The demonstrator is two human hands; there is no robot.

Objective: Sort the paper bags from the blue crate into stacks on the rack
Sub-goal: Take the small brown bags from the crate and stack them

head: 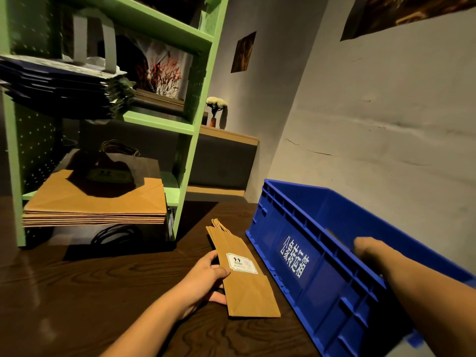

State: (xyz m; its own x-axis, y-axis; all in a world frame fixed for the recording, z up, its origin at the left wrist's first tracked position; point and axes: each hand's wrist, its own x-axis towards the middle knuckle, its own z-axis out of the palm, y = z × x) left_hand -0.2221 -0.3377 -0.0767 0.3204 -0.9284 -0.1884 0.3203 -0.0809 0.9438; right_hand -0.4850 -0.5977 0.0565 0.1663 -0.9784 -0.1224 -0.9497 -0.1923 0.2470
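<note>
One small brown paper bag (244, 274) is pinched in our left hand (206, 279), so we should slide it flat toward the brown stack (98, 202) at ten o'clock while our right hand (365, 249), grip hidden, reaches into the blue crate (322, 266).

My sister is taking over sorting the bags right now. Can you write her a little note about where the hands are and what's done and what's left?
Left hand: gripping the narrow brown bag with the 9.9 label, flat on the dark table beside the blue crate.
Right hand: reaching over the crate's near wall; fingers hidden, so grip unclear.
Done: brown bags stacked on the green rack's bottom shelf, dark bags stacked on the shelf above.
Left: rack the narrow bag. The crate's inside is hidden, so check it for more.
</note>
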